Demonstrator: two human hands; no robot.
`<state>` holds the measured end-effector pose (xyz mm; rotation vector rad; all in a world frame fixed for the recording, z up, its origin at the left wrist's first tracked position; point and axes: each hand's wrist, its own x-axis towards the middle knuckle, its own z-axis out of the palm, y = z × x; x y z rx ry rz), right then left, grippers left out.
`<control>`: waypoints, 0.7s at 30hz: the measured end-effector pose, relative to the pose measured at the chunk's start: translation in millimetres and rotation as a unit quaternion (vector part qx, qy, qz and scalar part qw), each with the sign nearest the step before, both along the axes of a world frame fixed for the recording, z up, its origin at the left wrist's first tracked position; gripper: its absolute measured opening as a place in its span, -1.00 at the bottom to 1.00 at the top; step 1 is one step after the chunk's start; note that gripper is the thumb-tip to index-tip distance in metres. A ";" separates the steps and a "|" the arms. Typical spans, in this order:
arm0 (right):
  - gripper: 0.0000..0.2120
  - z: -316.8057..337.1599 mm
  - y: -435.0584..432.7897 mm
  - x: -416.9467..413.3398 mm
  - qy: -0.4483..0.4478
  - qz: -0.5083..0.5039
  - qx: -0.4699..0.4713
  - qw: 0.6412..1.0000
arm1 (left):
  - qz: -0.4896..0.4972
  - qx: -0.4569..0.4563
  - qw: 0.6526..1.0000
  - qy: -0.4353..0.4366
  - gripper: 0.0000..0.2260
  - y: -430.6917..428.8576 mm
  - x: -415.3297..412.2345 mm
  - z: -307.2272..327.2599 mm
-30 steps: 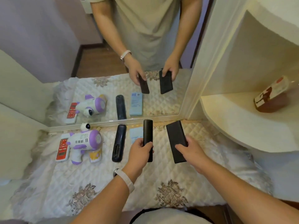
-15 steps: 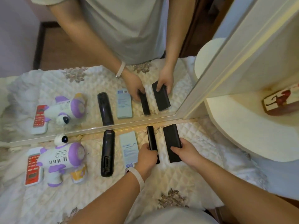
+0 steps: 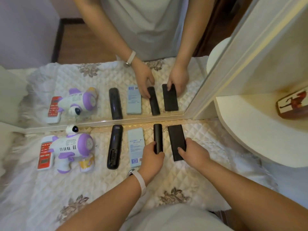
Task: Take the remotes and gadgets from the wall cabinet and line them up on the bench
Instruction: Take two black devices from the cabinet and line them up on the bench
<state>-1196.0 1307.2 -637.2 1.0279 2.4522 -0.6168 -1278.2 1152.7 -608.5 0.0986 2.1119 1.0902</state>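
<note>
The slim black remote (image 3: 157, 137) is lying at centre frame on the quilted bench cover (image 3: 191, 172), the left hand (image 3: 152, 160) pinching its near end between thumb and fingers; just right of it the flat black gadget (image 3: 175, 139) is lying under the right hand (image 3: 194, 153), whose fingers are curling over its near right edge. Leftward, the pale blue box (image 3: 135, 140), wide black remote (image 3: 114, 145), purple toy (image 3: 71, 147) and red remote (image 3: 44, 155) are sitting in a row; the mirror (image 3: 100, 64) above is reflecting everything
</note>
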 end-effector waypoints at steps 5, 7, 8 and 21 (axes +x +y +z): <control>-0.66 10.0 5.6 13.4 0.023 0.081 0.046 0.995 | -0.062 -0.025 0.994 0.089 -0.66 -13.9 12.3 14.3; -0.62 16.9 8.0 20.2 0.048 0.120 0.059 0.990 | -0.099 -0.053 0.983 0.142 -0.61 -20.6 18.7 23.2; -0.59 21.5 9.4 22.9 0.059 0.137 0.064 0.987 | -0.119 -0.068 0.976 0.167 -0.60 -24.0 22.6 28.0; -0.48 97.7 -4.1 27.4 0.262 0.392 0.090 0.877 | -0.063 -0.209 0.895 0.389 -0.58 -59.0 91.1 82.7</control>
